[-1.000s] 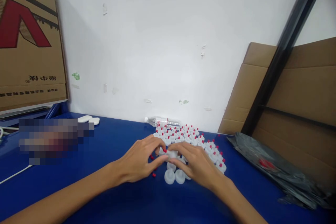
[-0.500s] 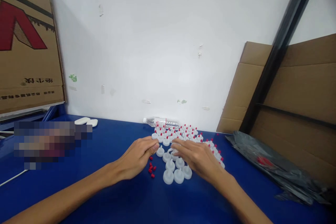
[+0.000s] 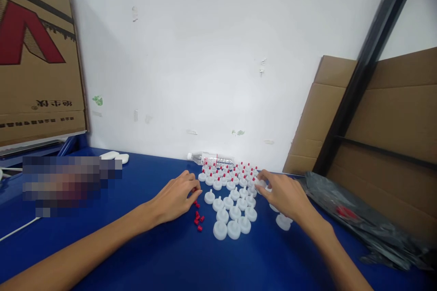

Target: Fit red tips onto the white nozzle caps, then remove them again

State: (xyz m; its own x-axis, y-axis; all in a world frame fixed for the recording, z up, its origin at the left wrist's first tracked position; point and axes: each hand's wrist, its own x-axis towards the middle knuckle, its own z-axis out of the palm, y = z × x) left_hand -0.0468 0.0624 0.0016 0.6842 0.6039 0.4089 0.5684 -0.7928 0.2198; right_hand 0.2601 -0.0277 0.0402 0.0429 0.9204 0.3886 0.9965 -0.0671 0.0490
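My left hand (image 3: pixel 178 194) is closed, thumb and fingers drawn together just above a few small red tips (image 3: pixel 197 214); whatever its fingertips hold is hidden. On the right, my right hand (image 3: pixel 282 192) curls its thumb and fingers around a white spout cap (image 3: pixel 260 183). Between the hands, several bare white spout caps (image 3: pixel 235 212) stand upright with spouts upward. Behind them are rows of white caps with red tips on their spouts (image 3: pixel 217 184). Another white cap (image 3: pixel 283 222) lies under my right wrist, partly covered.
A clear plastic bottle (image 3: pixel 213 159) lies along the wall behind the caps. Grey plastic bags (image 3: pixel 344 209) and cardboard (image 3: pixel 317 113) are at right. At left are a large carton (image 3: pixel 41 82), white rounded objects (image 3: pixel 109 155) and a blurred patch on the blue table (image 3: pixel 143 259).
My right hand has moved right, from over the bare caps to the caps at the right side, uncovering the middle ones. My left hand has drawn slightly left, away from the caps.
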